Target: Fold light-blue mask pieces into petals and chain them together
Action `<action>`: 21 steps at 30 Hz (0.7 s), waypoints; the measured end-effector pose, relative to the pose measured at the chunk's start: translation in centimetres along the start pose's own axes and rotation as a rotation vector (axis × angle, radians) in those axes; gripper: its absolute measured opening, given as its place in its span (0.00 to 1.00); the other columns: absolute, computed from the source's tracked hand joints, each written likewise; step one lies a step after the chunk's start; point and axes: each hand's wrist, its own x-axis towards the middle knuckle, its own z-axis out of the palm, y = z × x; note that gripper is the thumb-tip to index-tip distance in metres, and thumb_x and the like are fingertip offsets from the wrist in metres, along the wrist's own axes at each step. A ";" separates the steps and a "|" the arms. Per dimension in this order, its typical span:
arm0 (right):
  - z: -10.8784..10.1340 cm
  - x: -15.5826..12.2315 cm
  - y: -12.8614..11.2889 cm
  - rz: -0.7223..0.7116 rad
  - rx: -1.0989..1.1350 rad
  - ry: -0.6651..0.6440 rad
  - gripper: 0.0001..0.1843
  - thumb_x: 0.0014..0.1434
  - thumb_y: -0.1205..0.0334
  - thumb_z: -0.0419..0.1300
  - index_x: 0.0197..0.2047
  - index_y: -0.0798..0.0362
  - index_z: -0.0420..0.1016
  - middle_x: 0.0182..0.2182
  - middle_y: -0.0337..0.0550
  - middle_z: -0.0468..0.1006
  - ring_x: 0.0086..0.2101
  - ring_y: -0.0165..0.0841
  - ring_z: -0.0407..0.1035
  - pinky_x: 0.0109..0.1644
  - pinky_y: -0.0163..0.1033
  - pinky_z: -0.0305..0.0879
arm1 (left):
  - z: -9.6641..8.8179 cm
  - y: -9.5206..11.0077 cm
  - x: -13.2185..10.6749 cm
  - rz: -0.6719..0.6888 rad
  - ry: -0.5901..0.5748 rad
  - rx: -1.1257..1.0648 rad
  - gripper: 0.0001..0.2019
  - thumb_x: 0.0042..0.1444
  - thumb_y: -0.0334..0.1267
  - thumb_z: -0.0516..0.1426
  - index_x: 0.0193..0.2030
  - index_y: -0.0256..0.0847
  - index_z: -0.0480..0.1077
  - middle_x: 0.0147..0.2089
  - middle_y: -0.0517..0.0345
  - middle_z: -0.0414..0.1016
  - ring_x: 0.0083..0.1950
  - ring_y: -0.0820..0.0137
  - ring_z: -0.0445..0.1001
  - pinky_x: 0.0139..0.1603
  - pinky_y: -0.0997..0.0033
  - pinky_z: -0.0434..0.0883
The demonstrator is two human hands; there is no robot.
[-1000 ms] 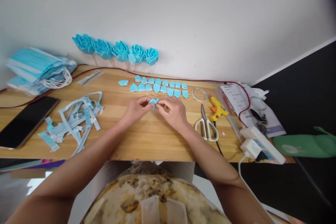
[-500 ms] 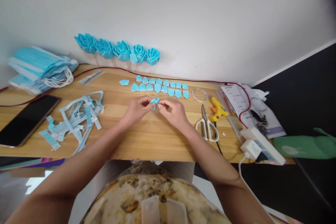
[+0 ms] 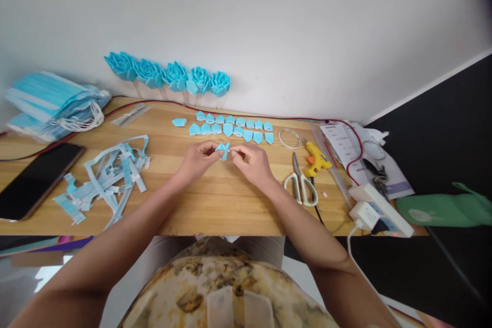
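While both hands meet just above the middle of the wooden table (image 3: 215,205), the left hand (image 3: 197,160) and the right hand (image 3: 254,163) are each pinched shut on the same folded blue piece (image 3: 223,150), thumb and forefinger closing on it from either side. The piece sits between the fingertips, lifted slightly off the tabletop, with its lower tip pointing down. Just beyond it, toward the far edge, two short rows of folded blue petals (image 3: 230,128) lie flat on the wood, and one more petal lies apart at their left end. Against the wall behind them stands a line of blue fabric roses (image 3: 169,74) on thin stems. At the far left a stack of blue face masks (image 3: 46,102) rests with its white ear loops spilling out, and a dark phone (image 3: 36,179) lies nearer, at the left edge. Between the phone and the left hand sprawls a loose pile of cut mask strips (image 3: 109,174). To the right of the right hand lie white-handled scissors (image 3: 300,184), blades pointing away, with a yellow glue gun (image 3: 315,159) just beside them and a clear ring (image 3: 290,138) a little farther off. A white power strip (image 3: 378,210) sits at the near right corner, with printed papers (image 3: 344,141) behind it.
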 end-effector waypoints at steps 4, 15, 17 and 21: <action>-0.8 0.2 0.1 0.075 0.198 -0.043 0.11 0.61 0.60 0.54 0.35 0.50 0.79 0.30 0.40 0.79 0.34 0.32 0.72 0.42 0.37 0.64 | -0.3 -0.1 0.2 -0.034 0.022 -0.075 0.11 0.46 0.44 0.63 0.28 0.38 0.71 0.28 0.62 0.70 0.30 0.75 0.65 0.34 0.74 0.62; -0.8 0.8 1.1 0.327 0.618 -0.200 0.11 0.56 0.53 0.60 0.36 0.51 0.76 0.32 0.38 0.77 0.34 0.29 0.69 0.40 0.35 0.63 | -0.4 0.5 0.1 -0.107 -0.019 -0.126 0.14 0.42 0.46 0.65 0.25 0.38 0.70 0.25 0.62 0.68 0.29 0.74 0.64 0.33 0.74 0.62; -0.6 0.7 1.1 0.330 0.635 -0.207 0.11 0.54 0.53 0.61 0.31 0.53 0.74 0.27 0.35 0.73 0.29 0.27 0.65 0.35 0.34 0.60 | -0.4 0.5 0.1 -0.108 -0.033 -0.100 0.14 0.43 0.47 0.64 0.26 0.38 0.70 0.25 0.63 0.68 0.28 0.74 0.63 0.32 0.74 0.62; -0.4 0.6 1.1 0.327 0.588 -0.179 0.12 0.53 0.54 0.60 0.26 0.54 0.70 0.23 0.33 0.68 0.25 0.25 0.60 0.31 0.32 0.56 | -0.5 0.3 0.1 -0.062 -0.010 -0.065 0.14 0.47 0.48 0.61 0.25 0.39 0.70 0.25 0.62 0.67 0.29 0.73 0.64 0.34 0.73 0.64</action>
